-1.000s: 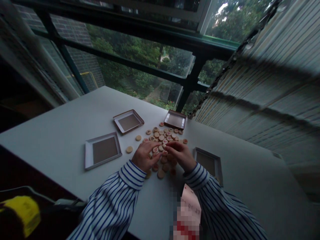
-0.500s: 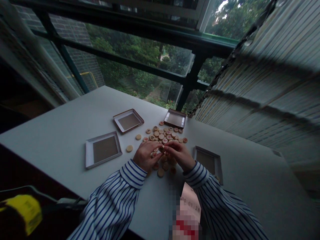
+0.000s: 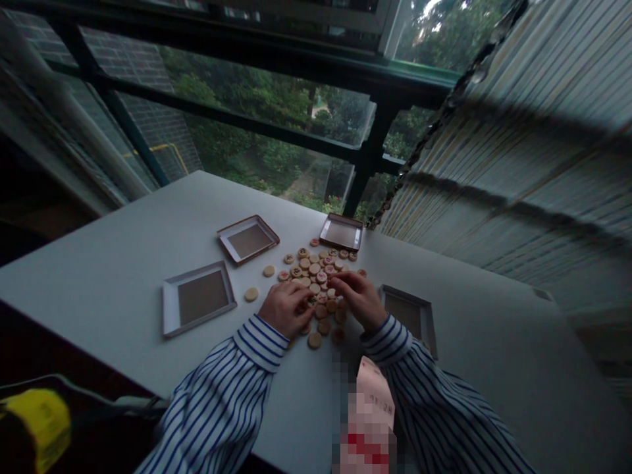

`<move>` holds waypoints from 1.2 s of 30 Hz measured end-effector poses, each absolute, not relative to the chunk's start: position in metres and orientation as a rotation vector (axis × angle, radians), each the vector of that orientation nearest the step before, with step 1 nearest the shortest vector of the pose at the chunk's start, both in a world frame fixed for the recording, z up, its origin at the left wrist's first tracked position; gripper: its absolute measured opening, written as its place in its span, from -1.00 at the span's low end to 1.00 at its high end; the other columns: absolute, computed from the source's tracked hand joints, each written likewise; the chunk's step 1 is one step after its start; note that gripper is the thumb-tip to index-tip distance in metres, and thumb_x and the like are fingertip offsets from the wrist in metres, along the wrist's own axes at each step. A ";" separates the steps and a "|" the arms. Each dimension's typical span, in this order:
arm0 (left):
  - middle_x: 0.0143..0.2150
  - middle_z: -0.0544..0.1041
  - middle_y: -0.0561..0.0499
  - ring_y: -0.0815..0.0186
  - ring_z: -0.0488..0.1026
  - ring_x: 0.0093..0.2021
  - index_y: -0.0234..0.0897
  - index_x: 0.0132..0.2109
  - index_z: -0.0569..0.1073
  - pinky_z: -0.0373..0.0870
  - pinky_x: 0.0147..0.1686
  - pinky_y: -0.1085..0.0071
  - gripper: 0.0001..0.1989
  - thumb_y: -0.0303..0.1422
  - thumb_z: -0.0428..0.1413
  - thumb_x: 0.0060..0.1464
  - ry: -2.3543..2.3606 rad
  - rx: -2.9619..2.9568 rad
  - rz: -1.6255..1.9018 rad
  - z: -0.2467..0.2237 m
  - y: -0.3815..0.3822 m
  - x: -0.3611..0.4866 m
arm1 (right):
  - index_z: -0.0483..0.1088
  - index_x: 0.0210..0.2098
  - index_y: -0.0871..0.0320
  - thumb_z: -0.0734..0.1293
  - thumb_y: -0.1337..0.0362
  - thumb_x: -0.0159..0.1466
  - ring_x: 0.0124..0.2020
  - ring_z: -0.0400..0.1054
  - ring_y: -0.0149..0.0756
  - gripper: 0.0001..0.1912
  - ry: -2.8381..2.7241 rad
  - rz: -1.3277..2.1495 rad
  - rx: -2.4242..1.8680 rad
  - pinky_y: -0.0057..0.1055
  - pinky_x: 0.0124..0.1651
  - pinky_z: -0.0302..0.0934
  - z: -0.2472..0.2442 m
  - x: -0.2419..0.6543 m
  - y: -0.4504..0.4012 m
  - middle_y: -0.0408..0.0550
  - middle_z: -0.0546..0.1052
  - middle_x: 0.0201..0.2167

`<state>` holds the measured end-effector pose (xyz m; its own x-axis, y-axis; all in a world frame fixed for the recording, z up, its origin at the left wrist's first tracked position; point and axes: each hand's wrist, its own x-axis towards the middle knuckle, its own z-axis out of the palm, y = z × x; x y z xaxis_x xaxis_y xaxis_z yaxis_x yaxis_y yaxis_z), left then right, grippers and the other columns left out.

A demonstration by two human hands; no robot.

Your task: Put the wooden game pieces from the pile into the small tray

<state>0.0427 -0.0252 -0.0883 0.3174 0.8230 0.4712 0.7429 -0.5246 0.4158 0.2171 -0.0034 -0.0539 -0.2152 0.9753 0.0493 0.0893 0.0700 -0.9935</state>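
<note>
Round wooden pieces (image 3: 315, 269), some with red or dark characters, lie in a loose pile on the white table (image 3: 133, 243). Over the pile's left side, my left hand (image 3: 288, 308) has its thumb and fingers closed near a dark-marked piece; the fingertips partly hide it. My right hand (image 3: 359, 297) is over the right side, fingertips pinched together above the pieces. What the right fingertips hold, if anything, is too small to make out. The two hands are apart, with pieces visible between them.
Shallow open boxes stand around the pile: one at left (image 3: 205, 296), one at back left (image 3: 248, 239), one at back right (image 3: 342, 232), one at right (image 3: 407, 316). A pink-screened device (image 3: 374, 395) lies near my right sleeve. A window is behind the table.
My hands were together at the fingertips around a piece and have moved apart, left hand slightly down and left, right hand up a little. The camera view has shifted slightly.
</note>
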 end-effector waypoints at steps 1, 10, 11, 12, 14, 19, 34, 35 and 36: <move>-0.29 0.45 -0.05 0.21 0.35 -0.22 -0.28 -0.27 0.44 0.28 -0.22 0.25 -0.77 -0.29 0.10 -0.13 1.482 2.451 0.973 -0.088 -0.026 0.044 | 0.38 -0.38 0.19 0.29 0.16 0.07 -0.43 0.32 -0.41 -0.79 -1.465 1.267 -1.123 -0.46 -0.37 0.19 -0.054 0.217 -0.003 -0.10 0.48 -0.45; -0.14 0.35 -0.08 0.13 0.25 -0.12 -0.21 -0.28 0.45 0.22 -0.16 0.16 -0.77 -0.29 0.13 -0.18 1.633 2.445 0.933 -0.090 -0.028 0.046 | 0.38 -0.40 0.19 0.30 0.19 0.05 -0.42 0.33 -0.40 -0.80 -1.461 1.259 -1.137 -0.43 -0.34 0.21 -0.050 0.217 -0.005 -0.10 0.47 -0.47; -0.13 0.34 -0.08 0.12 0.24 -0.11 -0.20 -0.28 0.45 0.22 -0.16 0.16 -0.77 -0.29 0.13 -0.18 1.633 2.446 0.924 -0.090 -0.029 0.046 | 0.38 -0.40 0.19 0.31 0.19 0.04 -0.42 0.33 -0.40 -0.81 -1.463 1.257 -1.141 -0.43 -0.33 0.21 -0.050 0.217 -0.005 -0.11 0.47 -0.47; -0.12 0.33 -0.08 0.12 0.24 -0.10 -0.20 -0.28 0.45 0.22 -0.15 0.15 -0.77 -0.28 0.12 -0.18 1.631 2.446 0.915 -0.090 -0.029 0.046 | 0.38 -0.41 0.20 0.31 0.19 0.04 -0.42 0.33 -0.40 -0.81 -1.464 1.254 -1.147 -0.42 -0.32 0.21 -0.050 0.217 -0.005 -0.11 0.47 -0.47; -0.12 0.33 -0.08 0.12 0.24 -0.10 -0.20 -0.28 0.46 0.22 -0.15 0.14 -0.77 -0.26 0.12 -0.16 1.622 2.446 0.899 -0.089 -0.029 0.046 | 0.38 -0.41 0.20 0.30 0.20 0.04 -0.41 0.33 -0.40 -0.81 -1.463 1.254 -1.156 -0.42 -0.31 0.21 -0.050 0.217 -0.005 -0.11 0.47 -0.47; -0.11 0.31 -0.08 0.11 0.23 -0.09 -0.17 -0.26 0.47 0.21 -0.14 0.12 -0.76 -0.24 0.13 -0.15 1.612 2.442 0.878 -0.089 -0.028 0.045 | 0.37 -0.40 0.20 0.30 0.20 0.04 -0.40 0.34 -0.39 -0.81 -1.464 1.263 -1.135 -0.41 -0.29 0.22 -0.053 0.218 -0.005 -0.10 0.46 -0.46; -0.03 0.27 -0.06 0.09 0.15 0.00 -0.08 -0.23 0.48 0.08 -0.02 0.05 -0.76 -0.19 0.08 -0.09 1.591 2.526 0.857 -0.091 -0.030 0.039 | 0.37 -0.38 0.19 0.28 0.22 0.07 -0.39 0.35 -0.36 -0.83 -1.556 1.191 -1.158 -0.38 -0.28 0.23 -0.054 0.219 -0.006 -0.07 0.48 -0.45; -0.04 0.27 -0.06 0.09 0.15 -0.01 -0.08 -0.24 0.49 0.08 -0.02 0.05 -0.77 -0.19 0.08 -0.09 1.589 2.530 0.865 -0.092 -0.030 0.039 | 0.37 -0.38 0.20 0.27 0.22 0.07 -0.39 0.35 -0.36 -0.83 -1.559 1.190 -1.161 -0.39 -0.29 0.23 -0.054 0.219 -0.006 -0.07 0.48 -0.45; -0.04 0.28 -0.06 0.10 0.16 -0.01 -0.09 -0.25 0.49 0.08 -0.02 0.05 -0.78 -0.20 0.08 -0.09 1.585 2.534 0.869 -0.092 -0.029 0.039 | 0.37 -0.37 0.20 0.27 0.23 0.08 -0.39 0.35 -0.36 -0.82 -1.567 1.186 -1.161 -0.39 -0.29 0.23 -0.054 0.219 -0.006 -0.06 0.48 -0.45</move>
<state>0.0393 -0.0295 -0.0918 0.3257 0.8371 0.4396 0.8207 -0.4811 0.3083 0.2188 -0.0063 -0.0535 -0.2253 0.9707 0.0834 0.1837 0.1264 -0.9748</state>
